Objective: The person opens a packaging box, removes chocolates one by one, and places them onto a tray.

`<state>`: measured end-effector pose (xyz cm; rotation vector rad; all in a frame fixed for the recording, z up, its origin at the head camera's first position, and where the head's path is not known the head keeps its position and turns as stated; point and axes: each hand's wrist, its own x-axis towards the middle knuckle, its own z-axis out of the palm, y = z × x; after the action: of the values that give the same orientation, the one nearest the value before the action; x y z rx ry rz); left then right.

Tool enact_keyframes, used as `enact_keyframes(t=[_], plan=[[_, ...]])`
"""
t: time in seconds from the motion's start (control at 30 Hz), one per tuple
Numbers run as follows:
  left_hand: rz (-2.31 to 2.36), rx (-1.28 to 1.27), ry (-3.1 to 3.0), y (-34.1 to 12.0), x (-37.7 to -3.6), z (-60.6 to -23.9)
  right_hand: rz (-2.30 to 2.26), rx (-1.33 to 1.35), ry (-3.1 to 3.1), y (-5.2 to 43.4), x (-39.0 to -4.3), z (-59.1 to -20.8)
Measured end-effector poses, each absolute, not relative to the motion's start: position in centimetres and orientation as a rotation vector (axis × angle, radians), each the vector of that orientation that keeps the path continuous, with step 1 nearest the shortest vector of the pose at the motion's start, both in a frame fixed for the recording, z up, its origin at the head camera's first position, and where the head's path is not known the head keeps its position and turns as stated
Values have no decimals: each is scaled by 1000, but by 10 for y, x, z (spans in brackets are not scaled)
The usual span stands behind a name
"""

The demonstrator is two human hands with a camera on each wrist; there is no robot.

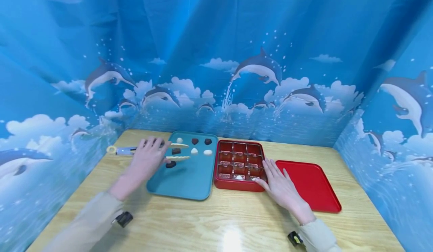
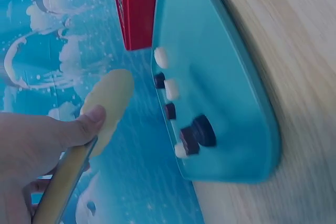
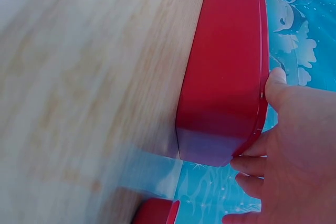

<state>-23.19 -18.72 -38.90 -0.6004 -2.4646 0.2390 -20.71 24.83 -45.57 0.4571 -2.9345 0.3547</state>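
My left hand (image 1: 147,158) grips a pair of tongs (image 1: 180,158) with cream-coloured tips. The tips stand apart above a teal tray (image 1: 179,182), and in the left wrist view no piece shows between them. On the tray lie several small chocolates, among them a dark square one (image 1: 176,151), a dark round one (image 2: 203,130) and a white one (image 1: 208,152). My right hand (image 1: 281,187), fingers fairly straight, rests on the near right corner of a red box (image 3: 223,56). Inside the box is a clear divided insert (image 1: 240,158); white pieces (image 1: 239,177) sit in two front compartments.
A flat red lid or tray (image 1: 312,186) lies right of the box, beside my right hand. The box stands close against the teal tray's right side. Behind the wooden table (image 1: 203,225) hangs a blue dolphin-print curtain (image 1: 203,56), which also flanks both sides.
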Motion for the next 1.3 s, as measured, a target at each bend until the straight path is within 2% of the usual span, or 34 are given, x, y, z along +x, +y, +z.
enact_keyframes(t=[0.97,1.3], plan=[[430,-1006,-2252,-53,-254,-356,341,454,-2945,249,-207,-456],[773,-1139,-2259,-8,-253,-351,353,463,-2927,248,-207,-456]])
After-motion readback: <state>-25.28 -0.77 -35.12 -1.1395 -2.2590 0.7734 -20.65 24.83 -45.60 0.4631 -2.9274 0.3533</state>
